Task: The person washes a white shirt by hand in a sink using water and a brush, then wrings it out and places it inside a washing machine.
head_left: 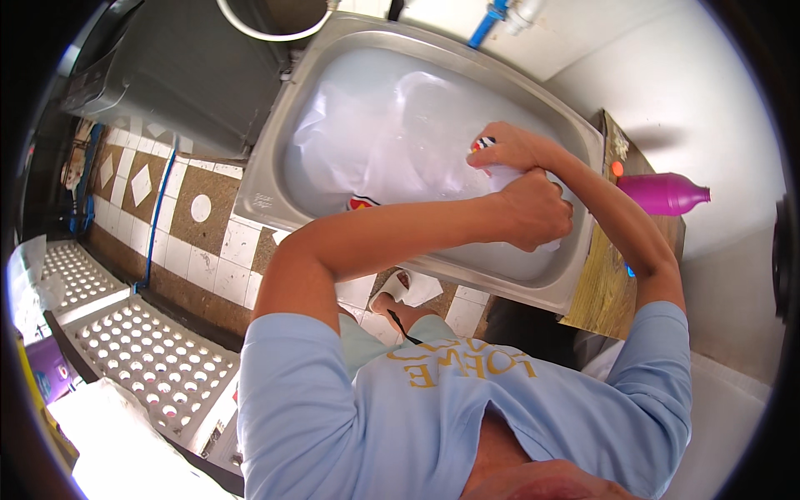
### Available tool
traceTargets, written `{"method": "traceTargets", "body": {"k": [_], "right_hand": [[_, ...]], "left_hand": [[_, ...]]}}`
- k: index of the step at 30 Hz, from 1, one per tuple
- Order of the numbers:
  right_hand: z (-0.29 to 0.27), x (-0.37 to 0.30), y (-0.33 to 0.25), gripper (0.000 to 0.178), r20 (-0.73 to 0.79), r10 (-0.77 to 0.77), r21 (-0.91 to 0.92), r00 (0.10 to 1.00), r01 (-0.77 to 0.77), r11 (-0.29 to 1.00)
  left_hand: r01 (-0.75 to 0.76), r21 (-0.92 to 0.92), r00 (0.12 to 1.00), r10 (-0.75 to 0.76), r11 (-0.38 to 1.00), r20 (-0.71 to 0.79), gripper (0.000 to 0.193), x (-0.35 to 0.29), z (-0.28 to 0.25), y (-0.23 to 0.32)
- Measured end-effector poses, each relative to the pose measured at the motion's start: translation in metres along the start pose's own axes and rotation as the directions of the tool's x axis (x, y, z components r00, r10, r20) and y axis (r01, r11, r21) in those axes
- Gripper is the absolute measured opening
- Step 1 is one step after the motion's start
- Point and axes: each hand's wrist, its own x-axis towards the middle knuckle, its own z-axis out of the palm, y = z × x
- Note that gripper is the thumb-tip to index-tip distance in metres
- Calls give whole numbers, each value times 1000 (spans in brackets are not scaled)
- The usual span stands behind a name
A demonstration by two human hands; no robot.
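A white garment (358, 150) with a bit of red, yellow and black print lies spread in cloudy water in a metal sink (262, 196). Over the right half of the basin, my left hand (537, 212) is closed in a fist around bunched white cloth. Just beyond it, my right hand (510, 150) grips the cloth too, and a printed patch shows by its thumb. The two hands are close together, the left wrist below the right hand. My left forearm crosses over the sink's near edge and hides part of it.
A purple bottle (662, 193) lies on a wooden board (604, 275) right of the sink. A dark grey appliance (183, 71) stands at the left, with a white hose (271, 36) above. White perforated panels (150, 354) are at the lower left, beside the tiled floor (200, 267).
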Motion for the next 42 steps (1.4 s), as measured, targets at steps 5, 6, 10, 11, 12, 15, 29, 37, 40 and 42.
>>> {"method": "traceTargets", "body": {"k": [5,6,10,11,12,15,29,37,40,42], "right_hand": [[11,17,-32,28,-64,58,-217,996,-71,974],[14,22,-36,29,-56,59,-265,997,-72,962],[16,36,-48,28,-132,110,-204,985,-136,969],[7,39,-64,31,-81,174,-130,981,-183,974],[7,41,-106,35,-166,214,21,963,-214,977],[-9,41,-174,46,-192,65,386,979,14,922],[118,249,-511,44,-419,-606,431,676,735,523],[149,326,-608,40,-626,-696,212,352,936,283],[175,392,-633,41,-280,-718,270,637,770,578],[195,415,-655,44,-443,-773,244,454,891,383]], "left_hand": [[-24,69,998,20,997,55,7,-19,0,-11],[-31,96,998,26,995,48,7,-26,1,-13],[-57,25,983,61,998,-172,12,-68,-21,-21],[-80,7,966,79,997,-248,14,-84,-33,-26],[-79,6,946,77,997,-314,17,-106,-50,-34],[49,-82,799,-88,995,-595,30,-189,-118,-46],[529,-848,-463,-851,-39,-249,56,-666,-241,-71],[898,-357,-440,-571,-258,-693,51,-758,-375,-66],[816,-376,-577,-656,-440,-486,48,-808,-392,-84],[741,-92,-575,-558,-665,-598,45,-847,-397,-81]]}}
